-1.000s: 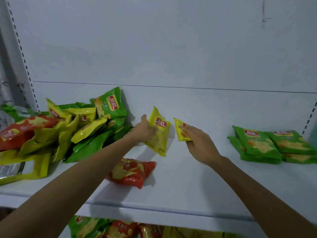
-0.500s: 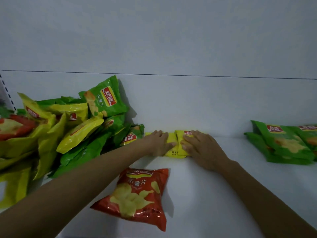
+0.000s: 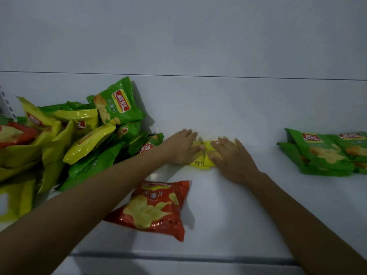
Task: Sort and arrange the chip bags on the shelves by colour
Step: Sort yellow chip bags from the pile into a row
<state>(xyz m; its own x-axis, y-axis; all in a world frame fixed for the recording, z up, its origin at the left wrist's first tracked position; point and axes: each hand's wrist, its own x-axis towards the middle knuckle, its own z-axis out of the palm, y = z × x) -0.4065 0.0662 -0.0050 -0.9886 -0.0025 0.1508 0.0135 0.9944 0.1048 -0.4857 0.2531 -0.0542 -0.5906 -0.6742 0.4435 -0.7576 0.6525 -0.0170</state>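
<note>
Yellow chip bags (image 3: 204, 155) lie flat on the white shelf (image 3: 248, 215) against the back wall, mid-shelf. My left hand (image 3: 181, 148) presses on their left part with straight fingers. My right hand (image 3: 230, 157) lies flat on their right part. A red chip bag (image 3: 153, 209) lies on the shelf in front of them, partly under my left forearm. A mixed heap of green, yellow and red bags (image 3: 75, 139) fills the left of the shelf. A neat stack of green bags (image 3: 325, 153) sits at the right.
The shelf's front edge (image 3: 178, 257) runs across the bottom of the view. The back panel (image 3: 198, 46) rises behind the bags. Bare shelf lies between the yellow bags and the green stack on the right.
Both hands brought the yellow bags down from mid-air onto the shelf and now press them flat. The view has moved closer and lower.
</note>
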